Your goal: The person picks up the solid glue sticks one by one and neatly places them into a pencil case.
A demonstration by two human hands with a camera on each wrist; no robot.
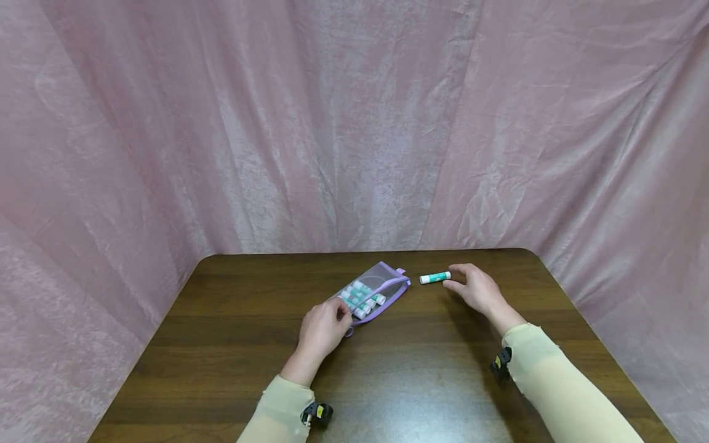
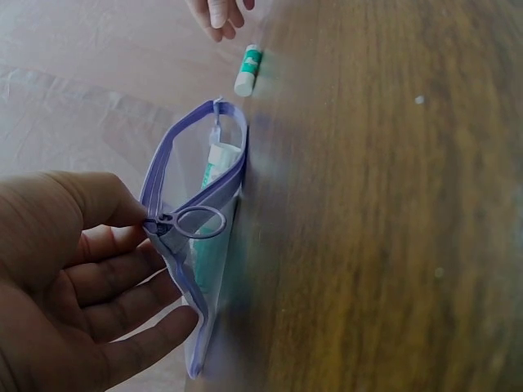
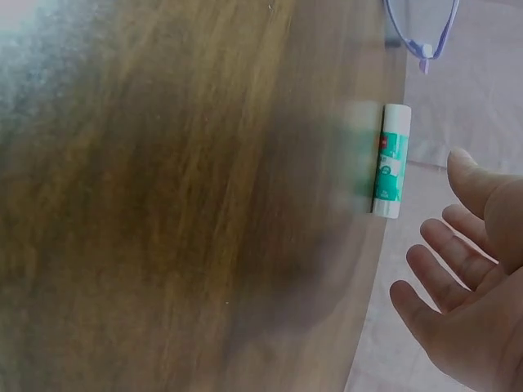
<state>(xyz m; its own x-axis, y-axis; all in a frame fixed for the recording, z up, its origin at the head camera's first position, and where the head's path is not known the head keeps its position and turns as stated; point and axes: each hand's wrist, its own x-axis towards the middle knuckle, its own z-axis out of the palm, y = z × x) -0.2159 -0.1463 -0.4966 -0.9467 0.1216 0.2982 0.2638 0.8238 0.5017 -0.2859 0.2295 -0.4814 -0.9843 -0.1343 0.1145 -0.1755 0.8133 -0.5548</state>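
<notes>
A see-through zip pouch with purple edging lies near the middle of the table, its mouth gaping. Several white-and-green glue sticks are inside it. My left hand pinches the pouch's near corner between thumb and finger, beside the zipper's ring pull. To the right of the pouch, a single glue stick lies on its side on the table. My right hand is at that stick's right end, fingers spread; the right wrist view shows a gap between hand and stick.
The brown wood-grain table has rounded far corners. Pink curtains hang behind it and along both sides. A small black device is strapped to each wrist.
</notes>
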